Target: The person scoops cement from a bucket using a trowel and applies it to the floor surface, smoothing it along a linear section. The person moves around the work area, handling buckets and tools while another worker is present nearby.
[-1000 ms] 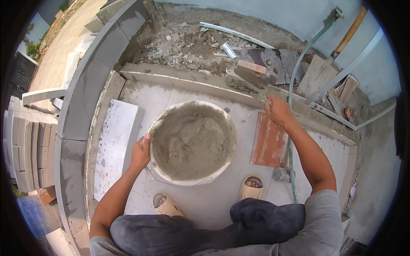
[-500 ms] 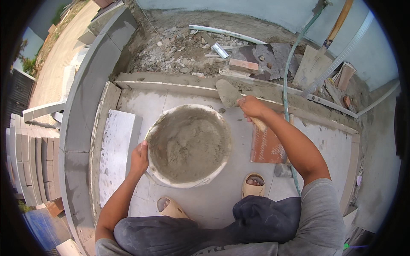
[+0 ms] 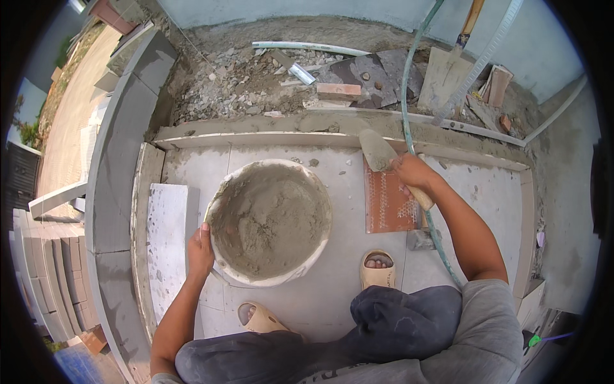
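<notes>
A round bucket (image 3: 320, 256) with a mortar-smeared rim stands on the pale tiled floor, holding wet grey mortar (image 3: 275, 221). My left hand (image 3: 201, 251) is closed on the left side of its rim, thumb on top. In my right hand (image 3: 416, 174) is a trowel (image 3: 377, 150), gripped near the neck, its wooden handle jutting out behind the fist. The blade points up and left, beside the low tiled ledge (image 3: 256, 139), whose top carries wet mortar (image 3: 313, 123). Below the blade lies a reddish-brown textured tile (image 3: 387, 205).
A white-grey block (image 3: 169, 237) lies left of the bucket. A green hose (image 3: 407, 96) crosses the ledge and runs past a hammer head (image 3: 420, 240). Beyond the ledge are rubble (image 3: 224, 89), a brick (image 3: 339, 89) and a shovel (image 3: 444, 80). A grey block wall (image 3: 121, 160) bounds the left.
My right hand has carried the trowel to the right along the ledge, over the tile's upper edge. More mortar shows on the ledge. My left hand remains on the bucket; the view has shifted.
</notes>
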